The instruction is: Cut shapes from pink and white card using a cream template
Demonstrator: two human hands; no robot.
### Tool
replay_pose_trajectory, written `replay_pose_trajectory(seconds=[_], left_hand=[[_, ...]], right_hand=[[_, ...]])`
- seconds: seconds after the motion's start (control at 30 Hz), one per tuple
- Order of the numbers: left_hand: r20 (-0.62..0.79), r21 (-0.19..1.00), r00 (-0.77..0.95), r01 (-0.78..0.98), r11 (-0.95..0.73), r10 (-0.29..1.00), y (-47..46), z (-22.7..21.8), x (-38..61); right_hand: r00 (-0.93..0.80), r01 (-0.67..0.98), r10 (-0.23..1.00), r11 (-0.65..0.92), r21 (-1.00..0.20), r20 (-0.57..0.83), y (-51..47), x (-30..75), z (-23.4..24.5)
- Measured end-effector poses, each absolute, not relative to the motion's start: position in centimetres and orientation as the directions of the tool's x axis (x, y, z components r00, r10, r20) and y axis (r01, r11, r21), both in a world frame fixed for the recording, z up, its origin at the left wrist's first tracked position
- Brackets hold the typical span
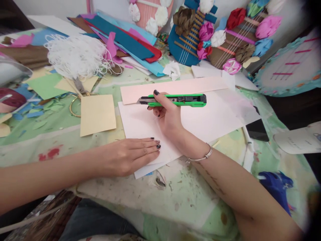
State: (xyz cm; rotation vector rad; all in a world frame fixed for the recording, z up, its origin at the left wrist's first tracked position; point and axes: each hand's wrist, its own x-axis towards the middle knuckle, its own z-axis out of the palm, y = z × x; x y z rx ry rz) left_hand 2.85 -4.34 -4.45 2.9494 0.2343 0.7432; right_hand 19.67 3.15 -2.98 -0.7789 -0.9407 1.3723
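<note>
My right hand (168, 115) grips a green utility knife (187, 99), held level with its blade end pointing left, over a white sheet of paper (213, 117). A pale pink sheet (175, 87) lies just beyond the knife, partly under the white one. My left hand (130, 155) rests flat on the near left corner of the white sheet, fingers straight and together. A silver bangle sits on my right wrist.
A cream card (97, 113) lies left of the white sheet, with scissors (79, 87) and a gold ring behind it. White string (75, 55), coloured paper sheets (130, 42) and paper-flower guitar crafts (220, 36) crowd the back. A dark phone (257, 130) lies right.
</note>
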Motion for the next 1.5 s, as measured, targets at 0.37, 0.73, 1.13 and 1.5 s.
replay_pose_trajectory(seconds=[0.37,0.73,1.13,1.5], left_hand=[[0.49,0.103,0.859,0.111,-0.988,0.148,-4.32,-4.13,3.0],[0.482,0.116,0.863,0.106,-0.988,0.15,-4.3,-4.08,2.8],[0.435,0.129,0.884,0.13,-0.983,0.174,-4.31,-3.89,2.63],[0.539,0.097,0.817,0.18,-0.979,0.204,-3.89,-4.64,3.05]], right_hand=[[-0.038,-0.513,0.995,0.06,-0.856,0.092,3.18,19.61,-3.13],[-0.047,-0.54,0.996,0.043,-0.841,0.081,3.08,19.65,-3.02],[-0.045,-0.531,0.994,0.058,-0.845,0.096,3.15,19.7,-3.15],[-0.04,-0.51,0.994,0.067,-0.858,0.101,3.31,19.69,-3.43]])
